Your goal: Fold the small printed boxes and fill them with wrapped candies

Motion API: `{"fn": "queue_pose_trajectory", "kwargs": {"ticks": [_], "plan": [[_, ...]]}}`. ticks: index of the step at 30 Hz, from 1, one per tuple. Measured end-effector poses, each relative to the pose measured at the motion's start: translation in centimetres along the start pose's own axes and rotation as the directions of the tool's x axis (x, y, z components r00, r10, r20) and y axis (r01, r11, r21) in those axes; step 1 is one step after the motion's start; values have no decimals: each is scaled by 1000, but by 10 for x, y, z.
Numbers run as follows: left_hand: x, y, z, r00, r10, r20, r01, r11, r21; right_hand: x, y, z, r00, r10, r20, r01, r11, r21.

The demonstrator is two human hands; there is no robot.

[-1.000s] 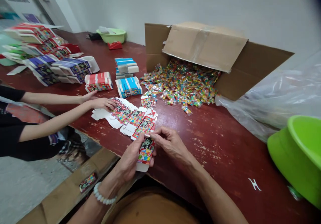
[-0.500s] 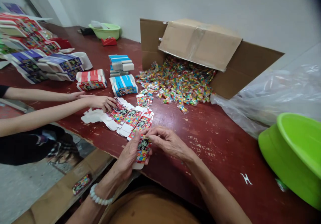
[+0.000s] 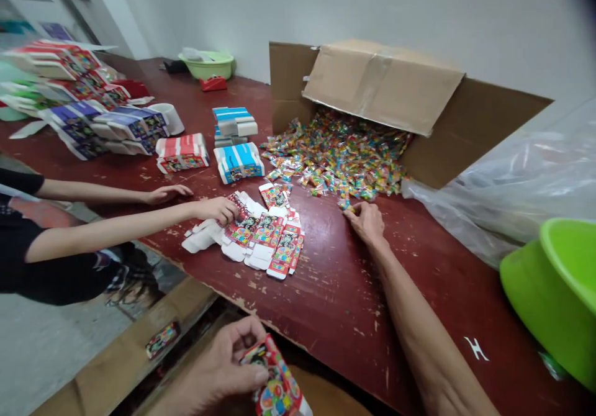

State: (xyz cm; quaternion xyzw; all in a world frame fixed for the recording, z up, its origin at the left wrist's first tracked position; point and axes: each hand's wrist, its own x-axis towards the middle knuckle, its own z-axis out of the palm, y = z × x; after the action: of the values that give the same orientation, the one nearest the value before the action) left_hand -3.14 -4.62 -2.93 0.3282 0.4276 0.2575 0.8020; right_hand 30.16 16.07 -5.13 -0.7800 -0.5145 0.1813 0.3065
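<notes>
My left hand (image 3: 228, 360) grips a small printed candy box (image 3: 277, 382) low in front of me, just off the table's near edge. My right hand (image 3: 367, 222) reaches out over the table, thumb and fingers pinched on a wrapped candy (image 3: 345, 205) at the near fringe of the candy pile (image 3: 344, 155). Between my hands and the pile, several flat red candy boxes (image 3: 285, 248) lie fanned out and overlapping. A co-worker's hand (image 3: 218, 210) rests on the left end of that fan.
A large cardboard carton (image 3: 382, 84) lies on its side behind the candies. Bundled blue boxes (image 3: 239, 162), red boxes (image 3: 183, 153) and purple boxes (image 3: 130, 127) stand at the left. A green tub (image 3: 535, 279) is at the right, near clear plastic sheeting (image 3: 512, 174). Beyond sits a pale green basin (image 3: 209, 65).
My left hand has drawn the box down toward me. My right hand has left the box and stretched forward to the candies. The co-worker's hands have moved slightly over the flat boxes.
</notes>
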Motion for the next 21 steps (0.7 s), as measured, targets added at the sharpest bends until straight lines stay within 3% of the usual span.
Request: {"fn": "queue_pose_trajectory", "kwargs": {"ticks": [3, 5, 7, 8, 10, 12, 13, 17, 18, 21], "plan": [[-8, 7, -34, 981, -178, 76, 135, 911, 390, -10, -1, 1, 999, -37, 23, 36, 997, 72], [-10, 10, -43, 963, -263, 65, 194, 837, 512, -27, -9, -1, 996, -65, 68, 54, 988, 147], [-8, 13, -42, 960, -264, 89, 199, 873, 445, -55, -21, -6, 976, -124, 180, 65, 950, 304], [-5, 16, -38, 967, -228, 115, 171, 913, 370, -72, -29, -9, 943, -183, 279, 36, 887, 460], [2, 22, -27, 988, -93, 123, 62, 970, 236, -108, -44, -14, 820, -371, 436, -9, 754, 657], [11, 29, -15, 995, 73, 65, -84, 977, 197, -138, -58, -16, 714, -480, 509, -40, 698, 715], [15, 33, -9, 991, 128, 44, -135, 971, 197, -149, -63, -16, 701, -511, 498, -10, 691, 723], [25, 42, 8, 983, 178, 50, -184, 966, 180, -164, -75, -11, 752, -541, 376, 201, 732, 651], [26, 43, 12, 982, 182, 54, -189, 965, 182, -164, -77, -10, 739, -557, 379, 228, 736, 637], [29, 43, 19, 976, 200, 91, -213, 961, 177, -162, -83, -12, 623, -627, 468, 265, 732, 628]]}}
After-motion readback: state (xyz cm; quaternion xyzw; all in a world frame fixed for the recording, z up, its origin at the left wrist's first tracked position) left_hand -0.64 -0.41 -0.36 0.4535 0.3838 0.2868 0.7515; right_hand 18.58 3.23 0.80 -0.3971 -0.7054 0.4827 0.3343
